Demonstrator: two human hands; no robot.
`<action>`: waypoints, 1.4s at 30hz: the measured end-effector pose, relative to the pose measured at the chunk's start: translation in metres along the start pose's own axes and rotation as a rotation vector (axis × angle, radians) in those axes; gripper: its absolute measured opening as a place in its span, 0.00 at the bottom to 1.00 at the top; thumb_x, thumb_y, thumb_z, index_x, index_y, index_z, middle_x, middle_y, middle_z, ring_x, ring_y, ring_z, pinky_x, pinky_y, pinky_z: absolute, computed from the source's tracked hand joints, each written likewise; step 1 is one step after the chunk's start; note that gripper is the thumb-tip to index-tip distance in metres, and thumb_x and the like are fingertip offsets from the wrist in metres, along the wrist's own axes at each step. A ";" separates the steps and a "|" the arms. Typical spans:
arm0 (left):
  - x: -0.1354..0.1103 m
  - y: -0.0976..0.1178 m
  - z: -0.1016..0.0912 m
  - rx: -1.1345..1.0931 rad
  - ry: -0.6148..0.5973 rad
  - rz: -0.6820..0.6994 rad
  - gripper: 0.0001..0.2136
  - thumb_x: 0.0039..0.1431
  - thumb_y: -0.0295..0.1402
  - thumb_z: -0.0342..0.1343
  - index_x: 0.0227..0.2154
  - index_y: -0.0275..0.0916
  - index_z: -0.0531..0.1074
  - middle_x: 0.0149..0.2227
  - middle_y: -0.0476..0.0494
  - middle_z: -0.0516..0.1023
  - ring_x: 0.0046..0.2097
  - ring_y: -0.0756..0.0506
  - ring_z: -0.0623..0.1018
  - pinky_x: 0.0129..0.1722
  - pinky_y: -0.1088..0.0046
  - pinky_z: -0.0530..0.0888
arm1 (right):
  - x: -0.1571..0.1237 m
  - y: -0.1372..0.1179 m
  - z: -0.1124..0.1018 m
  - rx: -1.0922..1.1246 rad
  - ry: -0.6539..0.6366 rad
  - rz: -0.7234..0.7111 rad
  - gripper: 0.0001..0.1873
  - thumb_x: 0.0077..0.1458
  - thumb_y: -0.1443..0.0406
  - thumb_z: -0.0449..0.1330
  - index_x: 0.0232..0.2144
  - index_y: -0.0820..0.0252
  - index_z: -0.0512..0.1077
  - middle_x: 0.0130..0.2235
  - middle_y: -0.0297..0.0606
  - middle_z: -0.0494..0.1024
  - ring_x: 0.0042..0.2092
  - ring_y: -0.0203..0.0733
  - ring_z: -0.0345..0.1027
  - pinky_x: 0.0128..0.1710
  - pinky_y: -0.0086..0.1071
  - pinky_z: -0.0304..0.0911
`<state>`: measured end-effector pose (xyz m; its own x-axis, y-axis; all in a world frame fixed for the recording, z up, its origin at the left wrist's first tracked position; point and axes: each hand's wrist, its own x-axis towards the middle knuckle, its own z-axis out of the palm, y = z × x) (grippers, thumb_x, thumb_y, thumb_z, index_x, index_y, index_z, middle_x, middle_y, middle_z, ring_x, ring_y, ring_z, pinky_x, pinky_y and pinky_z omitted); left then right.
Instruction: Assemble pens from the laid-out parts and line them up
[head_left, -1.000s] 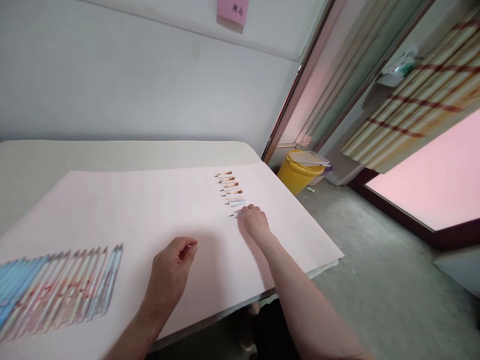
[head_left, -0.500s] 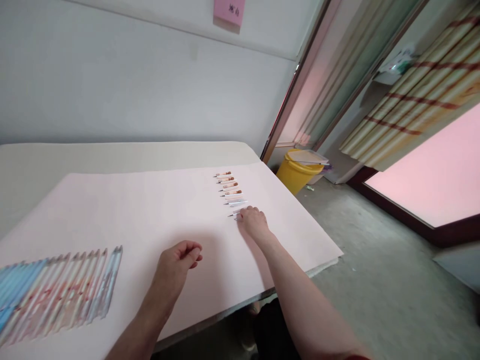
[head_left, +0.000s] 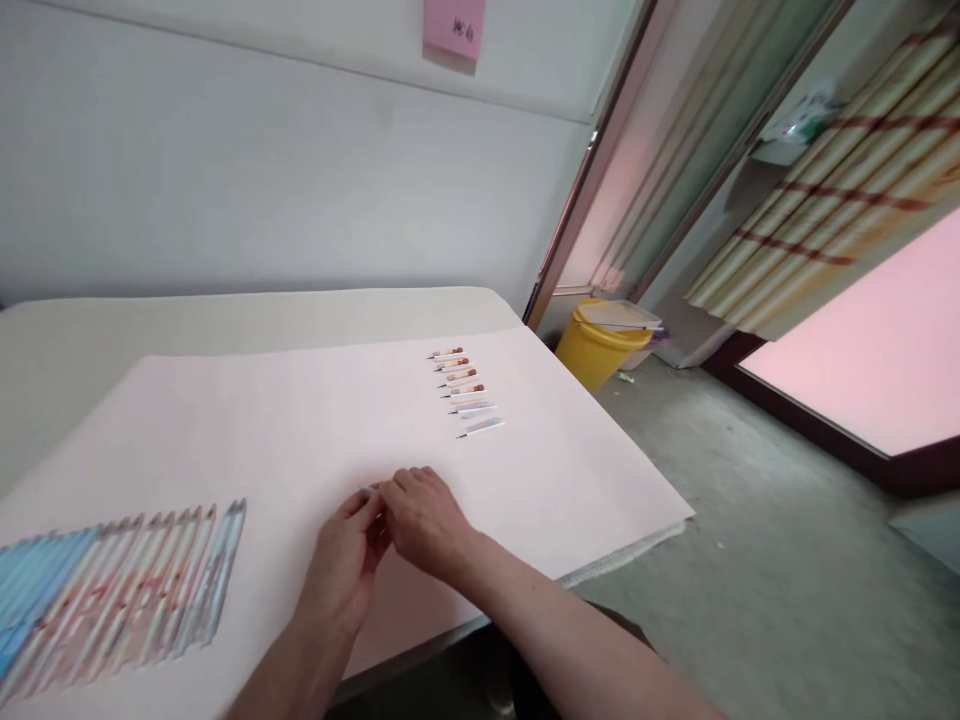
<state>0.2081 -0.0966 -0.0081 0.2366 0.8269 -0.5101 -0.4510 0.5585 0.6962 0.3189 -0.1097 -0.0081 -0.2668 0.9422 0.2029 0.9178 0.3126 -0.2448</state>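
Observation:
My left hand (head_left: pixel 346 555) and my right hand (head_left: pixel 424 515) meet low over the paper, fingers closed together. A small whitish piece (head_left: pixel 367 490) pokes out at the left fingertips; most of it is hidden, so its kind is unclear. Up and right of the hands lies a column of short white pen parts (head_left: pixel 481 428) with thin dark tips, some with brown-and-cream cartoon pieces beside them. To the left, a row of slim pens or pen barrels (head_left: pixel 161 580) lies side by side, some blue, some pale with red patterns.
White paper (head_left: pixel 300 420) covers much of the pale table (head_left: pixel 255 320), whose near edge runs below my forearms. Behind stands a white panel with a pink note (head_left: pixel 453 30). A yellow bin (head_left: pixel 596 350) is on the floor past the right corner.
My right hand has come back left from the lower end of the pen parts to my left hand. The lowest white pen part is now uncovered.

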 end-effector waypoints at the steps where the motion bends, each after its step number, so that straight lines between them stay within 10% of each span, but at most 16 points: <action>1: 0.001 0.001 -0.001 -0.006 0.008 0.004 0.04 0.49 0.25 0.59 0.30 0.35 0.72 0.32 0.47 0.76 0.31 0.52 0.76 0.32 0.78 0.74 | 0.000 0.001 0.000 0.030 0.009 -0.007 0.09 0.58 0.66 0.51 0.39 0.60 0.69 0.36 0.40 0.73 0.38 0.41 0.64 0.39 0.33 0.54; 4: 0.000 0.008 -0.005 0.007 0.044 -0.014 0.03 0.52 0.24 0.56 0.31 0.34 0.72 0.35 0.43 0.76 0.35 0.50 0.77 0.36 0.75 0.75 | 0.002 0.028 -0.010 0.065 0.011 0.110 0.10 0.60 0.64 0.49 0.38 0.58 0.69 0.38 0.39 0.73 0.40 0.40 0.65 0.41 0.32 0.54; 9: -0.003 0.018 -0.008 0.027 0.076 -0.022 0.04 0.55 0.25 0.54 0.33 0.33 0.73 0.38 0.38 0.76 0.37 0.49 0.77 0.35 0.75 0.76 | -0.003 0.106 -0.032 -0.143 -0.022 0.780 0.20 0.56 0.73 0.46 0.52 0.61 0.58 0.49 0.48 0.69 0.49 0.46 0.62 0.44 0.36 0.54; 14: -0.003 0.020 -0.008 0.015 0.051 -0.048 0.04 0.54 0.25 0.56 0.32 0.32 0.73 0.39 0.36 0.76 0.37 0.49 0.76 0.34 0.76 0.76 | -0.014 0.143 -0.026 -0.140 -0.115 0.912 0.19 0.55 0.73 0.44 0.50 0.61 0.58 0.44 0.49 0.71 0.46 0.49 0.65 0.40 0.38 0.56; 33: 0.008 0.029 -0.018 -0.112 0.108 -0.053 0.04 0.55 0.24 0.53 0.31 0.30 0.72 0.36 0.35 0.75 0.35 0.48 0.77 0.30 0.77 0.76 | -0.008 0.106 -0.027 -0.162 -0.299 0.596 0.10 0.54 0.75 0.48 0.33 0.64 0.68 0.38 0.47 0.73 0.40 0.45 0.67 0.33 0.31 0.54; 42: 0.014 0.038 -0.023 -0.285 0.178 -0.017 0.01 0.54 0.24 0.55 0.29 0.31 0.70 0.32 0.40 0.75 0.33 0.49 0.77 0.29 0.78 0.76 | -0.014 0.021 -0.031 0.148 -0.102 0.050 0.06 0.60 0.68 0.48 0.36 0.55 0.64 0.35 0.33 0.73 0.32 0.35 0.65 0.30 0.26 0.50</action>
<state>0.1740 -0.0652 -0.0002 0.1035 0.7792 -0.6182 -0.6766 0.5107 0.5305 0.3512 -0.1201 0.0129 -0.2572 0.9620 0.0921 0.8795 0.2725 -0.3903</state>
